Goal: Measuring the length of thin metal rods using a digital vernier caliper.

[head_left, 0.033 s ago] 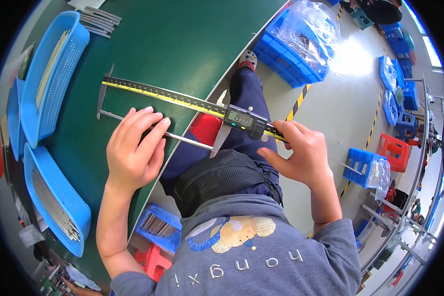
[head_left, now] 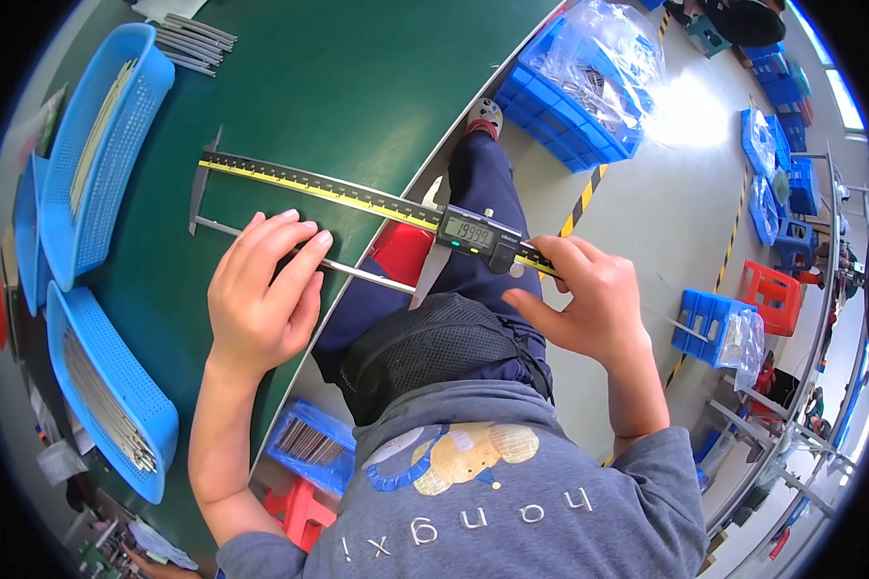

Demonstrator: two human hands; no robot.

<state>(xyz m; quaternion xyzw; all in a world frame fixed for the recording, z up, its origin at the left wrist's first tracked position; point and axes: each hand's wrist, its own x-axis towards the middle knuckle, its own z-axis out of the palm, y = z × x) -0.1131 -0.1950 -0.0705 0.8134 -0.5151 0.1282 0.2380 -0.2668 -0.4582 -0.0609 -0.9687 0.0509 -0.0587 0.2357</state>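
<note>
A long digital caliper with a yellow-striped scale and a small display lies across the green table, its right part reaching past the edge over my lap. Between its spread jaws runs a thin metal rod, whose ends meet or nearly meet them. Closed round the middle of this rod, my left hand hides part of it. My right hand grips the caliper's right end beside the display, fingers curled over the beam and thumb below.
Blue perforated baskets holding thin rods stand along the table's left side. Several more rods lie at the far left. Past the table edge sits a blue crate with plastic bags. Beneath the near edge are a blue bin and a red stool.
</note>
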